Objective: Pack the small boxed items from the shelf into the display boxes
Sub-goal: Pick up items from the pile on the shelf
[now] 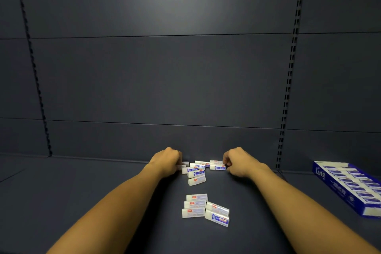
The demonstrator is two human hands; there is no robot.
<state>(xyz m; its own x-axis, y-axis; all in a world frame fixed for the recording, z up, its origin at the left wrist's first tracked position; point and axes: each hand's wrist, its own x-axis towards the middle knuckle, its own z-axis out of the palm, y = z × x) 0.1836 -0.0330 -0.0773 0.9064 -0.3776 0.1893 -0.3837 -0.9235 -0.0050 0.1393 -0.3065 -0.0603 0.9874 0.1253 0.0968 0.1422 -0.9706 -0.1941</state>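
The step in hand looks like gathering: both hands reach to the far cluster of small boxed items (pixel 199 168) lying against the back panel (pixel 160 78) of the dark shelf (pixel 82 202). The left hand (pixel 168 160), at about eleven o'clock from the cluster, has its fingers curled round one small box at the cluster's left edge; the right hand (pixel 234 162), at about one o'clock, pinches a box at the right edge with curled fingers. A second group of boxes (pixel 205 209) lies loose nearer the person, at six o'clock from the first. The blue display box (pixel 348 187), already lined with rows of items, sits well apart at three o'clock. The next move probably calls for lifting what is gripped and carrying it right to that box, laid flat to match the rows.
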